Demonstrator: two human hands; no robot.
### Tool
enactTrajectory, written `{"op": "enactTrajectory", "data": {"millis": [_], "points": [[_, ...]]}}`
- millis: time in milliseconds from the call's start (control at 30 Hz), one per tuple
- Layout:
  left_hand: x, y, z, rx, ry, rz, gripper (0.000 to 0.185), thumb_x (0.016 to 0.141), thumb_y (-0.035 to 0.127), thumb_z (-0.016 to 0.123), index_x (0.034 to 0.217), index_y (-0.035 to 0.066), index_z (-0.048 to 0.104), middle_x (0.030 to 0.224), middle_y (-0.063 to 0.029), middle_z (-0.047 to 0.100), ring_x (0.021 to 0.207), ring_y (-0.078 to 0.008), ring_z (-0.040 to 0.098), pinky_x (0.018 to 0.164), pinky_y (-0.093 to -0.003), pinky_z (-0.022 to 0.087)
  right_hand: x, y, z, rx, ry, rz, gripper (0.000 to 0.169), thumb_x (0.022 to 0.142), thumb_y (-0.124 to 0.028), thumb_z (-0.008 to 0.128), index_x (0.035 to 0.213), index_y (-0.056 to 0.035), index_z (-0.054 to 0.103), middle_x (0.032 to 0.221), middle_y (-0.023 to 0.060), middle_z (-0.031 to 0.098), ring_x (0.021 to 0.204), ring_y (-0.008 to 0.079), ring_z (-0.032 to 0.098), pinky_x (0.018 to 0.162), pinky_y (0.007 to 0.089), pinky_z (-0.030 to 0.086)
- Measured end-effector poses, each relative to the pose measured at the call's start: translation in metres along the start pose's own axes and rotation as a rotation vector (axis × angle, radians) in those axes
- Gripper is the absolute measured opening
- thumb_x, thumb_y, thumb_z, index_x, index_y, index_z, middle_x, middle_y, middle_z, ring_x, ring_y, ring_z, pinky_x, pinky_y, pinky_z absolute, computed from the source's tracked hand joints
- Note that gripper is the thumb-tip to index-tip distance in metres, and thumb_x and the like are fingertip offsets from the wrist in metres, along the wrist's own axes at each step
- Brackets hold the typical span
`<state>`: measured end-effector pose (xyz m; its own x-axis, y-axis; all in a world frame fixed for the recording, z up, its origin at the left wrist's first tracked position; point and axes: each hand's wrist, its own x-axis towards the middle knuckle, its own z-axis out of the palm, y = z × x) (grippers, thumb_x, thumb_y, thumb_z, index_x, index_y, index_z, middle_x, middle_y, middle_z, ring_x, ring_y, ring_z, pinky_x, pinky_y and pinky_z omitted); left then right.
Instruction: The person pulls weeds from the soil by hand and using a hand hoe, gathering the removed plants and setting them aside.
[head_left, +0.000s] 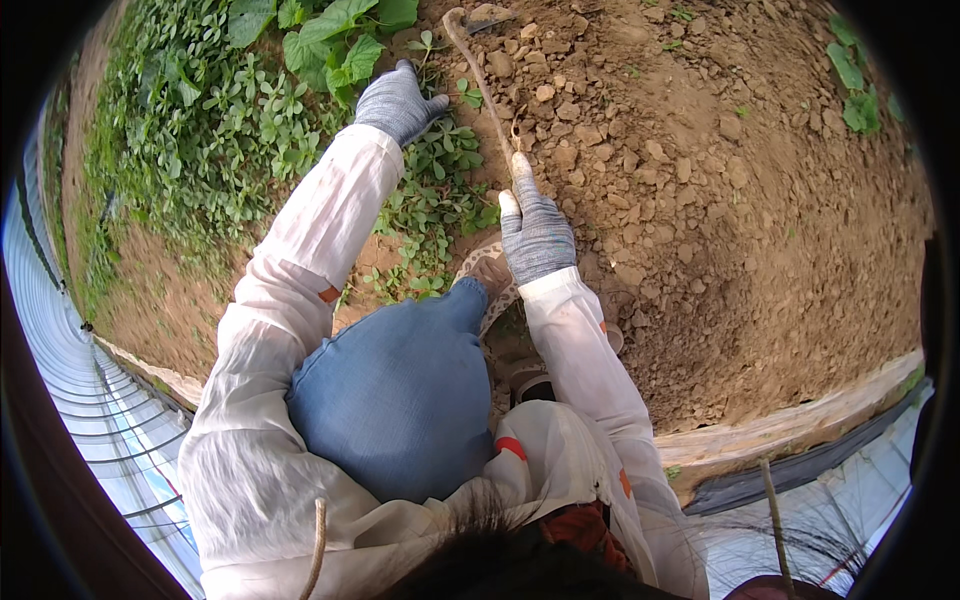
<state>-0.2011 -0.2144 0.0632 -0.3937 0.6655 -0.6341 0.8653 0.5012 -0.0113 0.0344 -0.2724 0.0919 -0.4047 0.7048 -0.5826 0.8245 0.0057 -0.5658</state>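
Note:
My right hand (538, 231), in a grey knit glove with pale fingertips, grips the thin wooden handle (486, 94) of a hand hoe. The index finger lies along the handle. At its far end the hoe's metal blade (489, 21) rests on the loose soil, with some earth on it. My left hand (400, 103), gloved the same way, reaches down among low green weeds (442, 154) beside a broad-leaved plant (330, 45). Its thumb sticks out to the right. The other fingers are mostly hidden, so whether they hold a stem does not show.
Dense succulent-leaved weeds (225, 127) cover the ground at left. Bare, cloddy soil (675, 210) spreads to the right, with another leafy plant (855, 82) at the far edge. My denim-covered knee (397, 390) and a patterned shoe (480, 262) are below. Plastic greenhouse sheeting (112, 420) borders the plot.

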Motion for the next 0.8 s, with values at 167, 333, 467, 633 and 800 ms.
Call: {"op": "enactTrajectory", "data": {"millis": [167,333,467,633,800], "points": [[-0.003,0.005,-0.007,0.026,-0.003,0.005,0.062,0.082,0.046,0.064,0.118,-0.003,0.051,0.101,-0.0199,0.064,0.098,-0.0311,0.062,0.085,-0.0411,0.049,-0.014,0.005,0.007,-0.018,-0.109,-0.003,0.053,0.095,-0.029,0.045,0.144,-0.0194,0.027,0.079,0.0208,0.059,0.073,0.0371,0.06,0.067,0.046,0.049],[-0.006,0.001,0.0,-0.014,0.055,0.013,0.062,0.08,0.049,0.064,0.115,-0.001,0.055,0.102,-0.0202,0.063,0.098,-0.0314,0.061,0.085,-0.0414,0.048,-0.024,0.009,0.008,0.056,-0.1,-0.036,0.055,0.095,-0.031,0.044,0.145,-0.0191,0.024,0.079,0.0222,0.059,0.074,0.0383,0.06,0.068,0.0472,0.048],[-0.008,-0.003,-0.006,-0.066,-0.055,0.006,0.084,0.07,0.058,0.07,0.123,-0.005,0.051,0.113,-0.0255,0.058,0.107,-0.0349,0.056,0.092,-0.0403,0.045,-0.039,0.019,0.005,0.054,-0.084,-0.077,0.057,0.095,-0.029,0.045,0.145,-0.0171,0.022,0.082,0.0227,0.06,0.076,0.0386,0.06,0.069,0.0466,0.049],[-0.011,0.002,-0.004,0.057,-0.033,0.072,0.07,0.073,0.048,0.071,0.121,0.0,0.055,0.122,-0.0233,0.053,0.111,-0.0343,0.054,0.094,-0.0404,0.044,-0.056,0.031,0.004,0.24,-0.043,-0.063,0.053,0.093,-0.027,0.049,0.142,-0.0118,0.033,0.104,0.0239,0.061,0.092,0.0367,0.062,0.079,0.0419,0.05],[-0.007,-0.02,0.013,-0.202,0.187,0.17,0.063,0.075,0.035,0.073,0.118,-0.007,0.054,0.117,-0.0226,0.057,0.107,-0.0298,0.056,0.092,-0.0364,0.045,-0.06,0.037,-0.007,0.349,0.297,-0.146,0.055,0.091,-0.025,0.054,0.139,-0.0071,0.036,0.104,0.0229,0.062,0.087,0.0348,0.064,0.073,0.0383,0.051]]}}
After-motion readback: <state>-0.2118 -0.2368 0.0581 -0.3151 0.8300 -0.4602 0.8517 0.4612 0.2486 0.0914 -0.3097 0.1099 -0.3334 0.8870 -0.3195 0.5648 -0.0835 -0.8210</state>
